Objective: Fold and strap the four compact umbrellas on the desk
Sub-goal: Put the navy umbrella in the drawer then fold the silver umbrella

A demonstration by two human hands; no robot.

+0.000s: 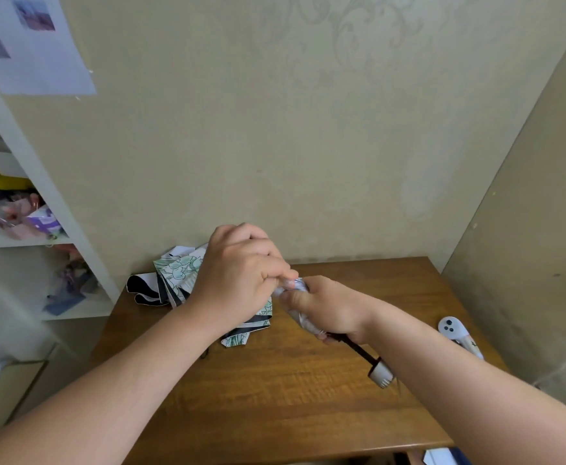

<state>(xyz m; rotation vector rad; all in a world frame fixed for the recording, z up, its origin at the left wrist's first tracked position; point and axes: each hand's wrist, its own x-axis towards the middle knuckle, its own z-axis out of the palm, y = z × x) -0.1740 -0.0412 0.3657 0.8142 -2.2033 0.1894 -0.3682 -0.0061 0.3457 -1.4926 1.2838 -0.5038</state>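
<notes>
Wooden desk [274, 397]: both hands, left [241, 280] and right [325, 308], grip pale umbrella [296, 284] mid-desk; near edge bare.

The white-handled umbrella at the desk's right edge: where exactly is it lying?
In the head view, the white-handled umbrella lies on the wooden desk at its right edge, beside the side wall, right of the right hand and apart from it.

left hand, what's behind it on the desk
Behind the left hand lies a loose, unfolded umbrella, green-printed with black-and-white panels, on the desk. The hand and wrist cover its middle, so its strap and handle cannot be seen.
</notes>
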